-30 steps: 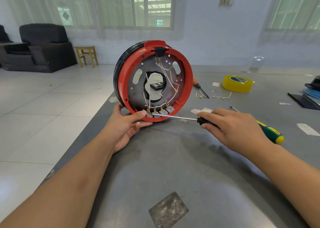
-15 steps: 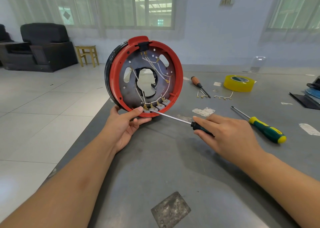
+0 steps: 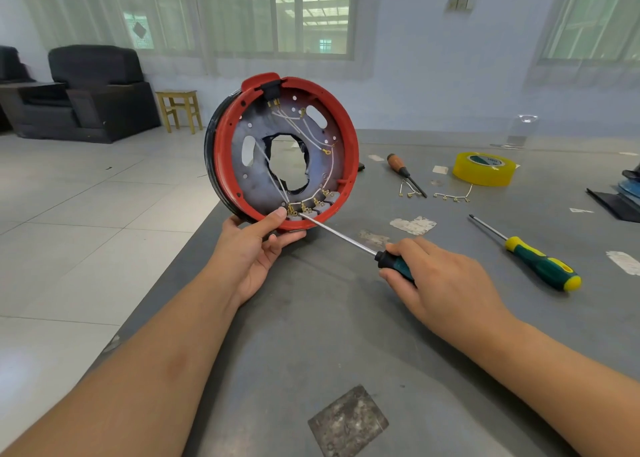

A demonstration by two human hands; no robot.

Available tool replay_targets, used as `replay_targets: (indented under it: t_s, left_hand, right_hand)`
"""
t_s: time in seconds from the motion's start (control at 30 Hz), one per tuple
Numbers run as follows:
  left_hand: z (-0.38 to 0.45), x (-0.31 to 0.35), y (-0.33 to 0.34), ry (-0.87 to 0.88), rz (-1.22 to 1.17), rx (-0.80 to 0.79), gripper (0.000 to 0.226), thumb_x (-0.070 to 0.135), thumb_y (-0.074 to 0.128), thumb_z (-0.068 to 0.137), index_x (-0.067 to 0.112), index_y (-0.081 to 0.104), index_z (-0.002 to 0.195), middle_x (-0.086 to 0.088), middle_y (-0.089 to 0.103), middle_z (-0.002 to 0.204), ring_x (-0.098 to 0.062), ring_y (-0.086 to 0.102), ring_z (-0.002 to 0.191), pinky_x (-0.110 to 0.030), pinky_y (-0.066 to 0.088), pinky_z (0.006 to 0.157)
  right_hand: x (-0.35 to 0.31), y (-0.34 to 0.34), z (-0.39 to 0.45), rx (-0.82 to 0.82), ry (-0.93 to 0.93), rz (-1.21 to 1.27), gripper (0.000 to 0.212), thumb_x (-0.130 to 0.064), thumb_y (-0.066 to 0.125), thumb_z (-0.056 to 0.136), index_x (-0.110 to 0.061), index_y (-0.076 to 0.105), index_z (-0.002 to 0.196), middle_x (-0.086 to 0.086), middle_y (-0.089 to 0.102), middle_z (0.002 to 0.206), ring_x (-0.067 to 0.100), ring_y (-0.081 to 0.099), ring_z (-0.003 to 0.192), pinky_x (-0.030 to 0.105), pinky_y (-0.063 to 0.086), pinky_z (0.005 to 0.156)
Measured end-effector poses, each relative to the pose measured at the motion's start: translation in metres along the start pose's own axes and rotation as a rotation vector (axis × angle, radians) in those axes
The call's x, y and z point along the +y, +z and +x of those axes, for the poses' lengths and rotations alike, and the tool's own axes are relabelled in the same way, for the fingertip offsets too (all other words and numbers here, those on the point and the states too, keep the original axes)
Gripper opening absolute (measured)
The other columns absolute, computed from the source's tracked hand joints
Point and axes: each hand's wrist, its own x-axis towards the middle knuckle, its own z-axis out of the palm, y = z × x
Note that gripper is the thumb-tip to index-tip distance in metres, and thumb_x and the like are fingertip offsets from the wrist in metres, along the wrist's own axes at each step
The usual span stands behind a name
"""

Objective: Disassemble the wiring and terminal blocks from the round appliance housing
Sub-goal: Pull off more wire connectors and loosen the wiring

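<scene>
Right hand [image 3: 446,283] wrapped round a screwdriver [image 3: 346,238], tip poking at the terminal blocks [image 3: 311,210] at the bottom of the housing. Left hand [image 3: 254,245] gripping the round red housing [image 3: 285,151] by its lower rim, propped upright at the worktop [image 3: 346,335] edge. White wires [image 3: 298,124] looping inside. Further back: spare screwdriver [image 3: 533,259], loose wire bits [image 3: 450,196], yellow tape roll [image 3: 485,169].

We see two bare forearms coming in from the bottom edge, no sleeves on either one, no watch, no bands at the wrists. The left hand [image 3: 251,259] wears no glove and no ring that we can spot; its nails are short. The right hand [image 3: 446,283] is bare too, knuckles toward us.
</scene>
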Motion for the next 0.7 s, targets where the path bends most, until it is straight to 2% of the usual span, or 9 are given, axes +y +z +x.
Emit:
replay_targets:
  t_s: [0.2,0.33,0.43,0.57,0.7]
  left_hand:
    - [-0.003,0.000,0.002,0.001,-0.010,0.014,0.067,-0.002,0.074,0.091,0.011,0.039,0.147,-0.026,0.074,0.117,-0.054,0.073,0.101,-0.018,0.054,0.045]
    - [-0.001,-0.001,0.001,0.012,-0.014,0.015,0.066,-0.004,0.074,0.090,0.012,0.039,0.144,-0.025,0.075,0.114,-0.056,0.069,0.109,-0.019,0.055,0.048]
    - [0.001,-0.001,0.000,0.009,-0.019,0.013,0.066,-0.003,0.075,0.090,0.011,0.039,0.143,-0.026,0.075,0.114,-0.060,0.059,0.123,-0.020,0.058,0.051]
    - [0.002,0.000,-0.001,0.006,-0.002,0.021,0.066,-0.001,0.076,0.090,0.014,0.039,0.142,-0.023,0.078,0.106,-0.052,0.074,0.098,-0.018,0.057,0.050]
    - [0.004,-0.001,-0.001,0.007,-0.010,0.019,0.068,0.000,0.077,0.089,0.012,0.040,0.146,-0.023,0.077,0.108,-0.053,0.074,0.095,-0.019,0.058,0.050]
  right_hand:
    - [-0.005,0.002,0.001,-0.097,0.062,0.027,0.030,-0.054,0.041,0.101,-0.033,0.048,0.122,-0.013,0.059,0.118,0.020,0.063,0.094,0.039,0.053,0.072]
    - [-0.003,0.000,0.001,-0.081,0.064,0.057,0.030,-0.053,0.044,0.101,-0.035,0.050,0.125,-0.015,0.059,0.118,0.019,0.063,0.095,0.037,0.052,0.071]
    - [0.004,-0.001,0.002,-0.059,0.042,0.068,0.033,-0.053,0.047,0.100,-0.037,0.052,0.129,-0.015,0.061,0.117,0.017,0.064,0.096,0.035,0.053,0.071]
    - [0.018,-0.002,0.004,-0.047,0.010,0.081,0.033,-0.051,0.051,0.099,-0.039,0.054,0.129,-0.017,0.062,0.117,0.015,0.063,0.096,0.034,0.054,0.068]
    - [0.035,-0.001,0.006,-0.003,0.016,0.144,0.034,-0.049,0.052,0.097,-0.037,0.053,0.129,-0.016,0.062,0.119,0.018,0.064,0.097,0.038,0.055,0.071]
